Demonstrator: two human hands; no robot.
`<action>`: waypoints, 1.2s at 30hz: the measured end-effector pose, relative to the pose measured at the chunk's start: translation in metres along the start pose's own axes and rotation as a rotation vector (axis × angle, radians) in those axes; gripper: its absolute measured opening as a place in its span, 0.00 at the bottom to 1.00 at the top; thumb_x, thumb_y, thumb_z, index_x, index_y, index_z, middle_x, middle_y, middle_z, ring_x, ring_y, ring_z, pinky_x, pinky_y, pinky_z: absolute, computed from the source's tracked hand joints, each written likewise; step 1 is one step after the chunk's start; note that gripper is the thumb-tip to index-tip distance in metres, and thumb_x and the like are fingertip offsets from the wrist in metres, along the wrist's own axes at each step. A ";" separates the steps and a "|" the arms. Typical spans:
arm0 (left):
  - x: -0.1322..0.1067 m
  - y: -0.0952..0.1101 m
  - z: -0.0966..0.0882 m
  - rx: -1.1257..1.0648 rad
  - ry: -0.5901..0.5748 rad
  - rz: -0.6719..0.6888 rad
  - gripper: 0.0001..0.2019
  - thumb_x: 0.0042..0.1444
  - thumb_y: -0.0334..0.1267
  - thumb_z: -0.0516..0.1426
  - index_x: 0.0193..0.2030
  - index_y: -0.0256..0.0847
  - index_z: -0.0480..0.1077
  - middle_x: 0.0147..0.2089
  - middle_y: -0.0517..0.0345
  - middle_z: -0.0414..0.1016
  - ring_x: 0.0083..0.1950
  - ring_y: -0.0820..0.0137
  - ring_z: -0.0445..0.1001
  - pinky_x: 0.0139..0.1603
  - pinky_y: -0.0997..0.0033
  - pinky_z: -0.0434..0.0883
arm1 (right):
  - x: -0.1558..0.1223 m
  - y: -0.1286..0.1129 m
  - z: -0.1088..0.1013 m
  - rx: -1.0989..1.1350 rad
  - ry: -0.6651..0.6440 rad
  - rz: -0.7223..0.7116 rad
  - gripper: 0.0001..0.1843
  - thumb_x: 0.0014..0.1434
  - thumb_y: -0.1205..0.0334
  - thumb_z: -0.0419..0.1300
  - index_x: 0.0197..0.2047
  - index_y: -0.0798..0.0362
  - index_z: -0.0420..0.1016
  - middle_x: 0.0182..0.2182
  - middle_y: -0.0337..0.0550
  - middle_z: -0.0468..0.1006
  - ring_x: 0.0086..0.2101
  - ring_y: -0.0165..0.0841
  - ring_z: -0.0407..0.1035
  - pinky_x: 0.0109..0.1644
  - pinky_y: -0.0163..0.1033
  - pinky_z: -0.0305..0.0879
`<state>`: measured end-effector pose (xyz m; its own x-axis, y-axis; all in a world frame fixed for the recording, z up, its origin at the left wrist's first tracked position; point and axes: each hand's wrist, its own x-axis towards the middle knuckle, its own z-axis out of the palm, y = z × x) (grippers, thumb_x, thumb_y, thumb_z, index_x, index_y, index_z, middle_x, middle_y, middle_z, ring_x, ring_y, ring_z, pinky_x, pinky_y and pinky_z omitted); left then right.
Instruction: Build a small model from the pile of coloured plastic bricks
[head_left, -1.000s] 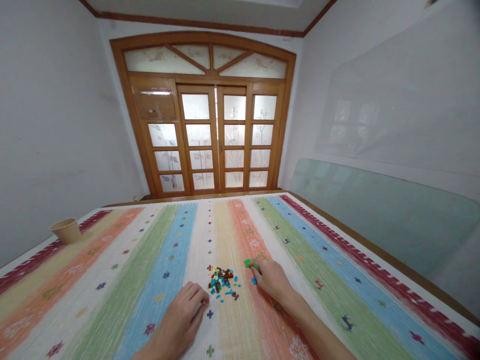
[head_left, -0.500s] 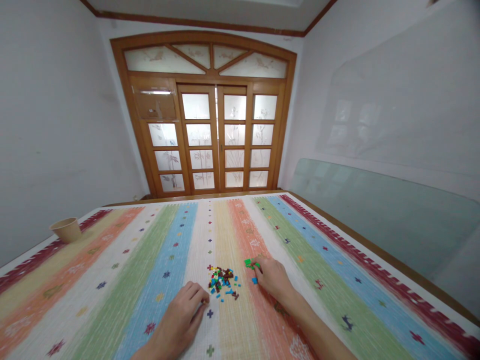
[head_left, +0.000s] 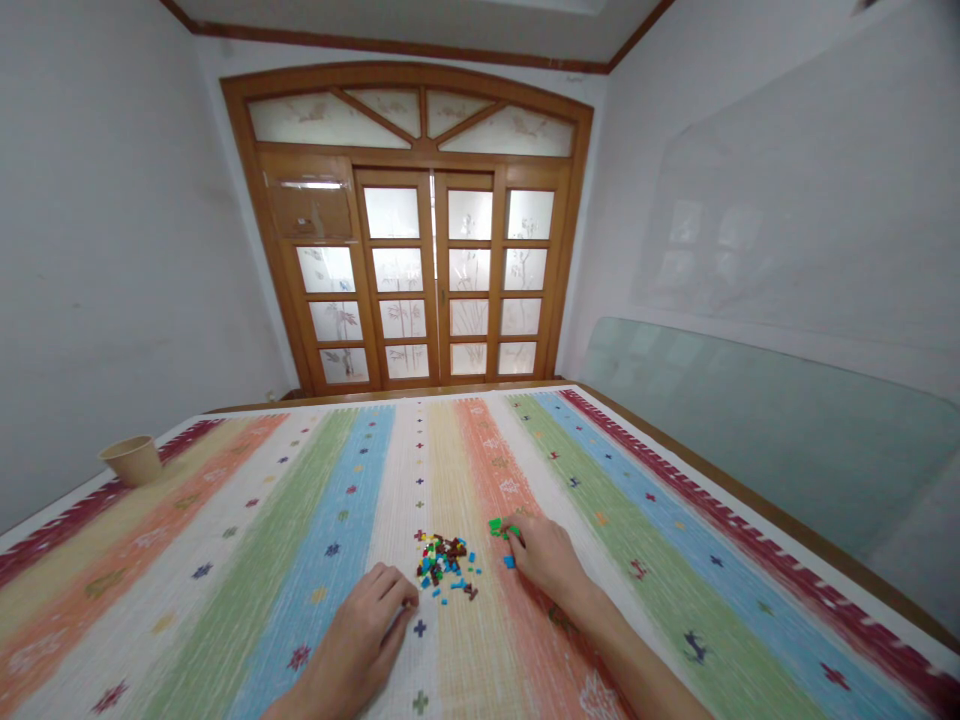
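A loose pile of tiny building bricks (head_left: pixel 444 562), mostly brown, blue, green and yellow, lies on the striped tablecloth between my hands. My left hand (head_left: pixel 375 612) rests on the cloth just left of the pile, its fingers curled together; whatever they may hold is hidden. On the pile's other side, my right hand (head_left: pixel 549 553) has its fingertips closed at the green bricks (head_left: pixel 496 525), which are partly covered by the fingers. Beside that hand's thumb lies a blue brick (head_left: pixel 510 562), apart from the pile.
A tan paper cup (head_left: pixel 133 460) stands at the table's far left. The striped tablecloth (head_left: pixel 247 560) covers the table. A pale green glass panel (head_left: pixel 750 420) leans along the right wall, and wooden glazed doors (head_left: pixel 439 290) close off the back.
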<state>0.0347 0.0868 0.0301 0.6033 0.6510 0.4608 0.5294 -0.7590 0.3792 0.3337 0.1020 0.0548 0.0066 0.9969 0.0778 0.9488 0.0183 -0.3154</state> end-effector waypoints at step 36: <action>0.001 0.002 -0.001 -0.008 0.025 0.009 0.09 0.68 0.29 0.52 0.38 0.44 0.70 0.39 0.54 0.77 0.40 0.62 0.76 0.41 0.65 0.73 | -0.002 -0.003 -0.003 -0.020 -0.001 0.003 0.19 0.68 0.64 0.53 0.52 0.46 0.85 0.47 0.45 0.86 0.50 0.39 0.79 0.50 0.37 0.68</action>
<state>0.0352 0.0860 0.0319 0.5929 0.6438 0.4837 0.5194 -0.7647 0.3813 0.3316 0.0997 0.0587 0.0094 0.9971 0.0760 0.9548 0.0136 -0.2970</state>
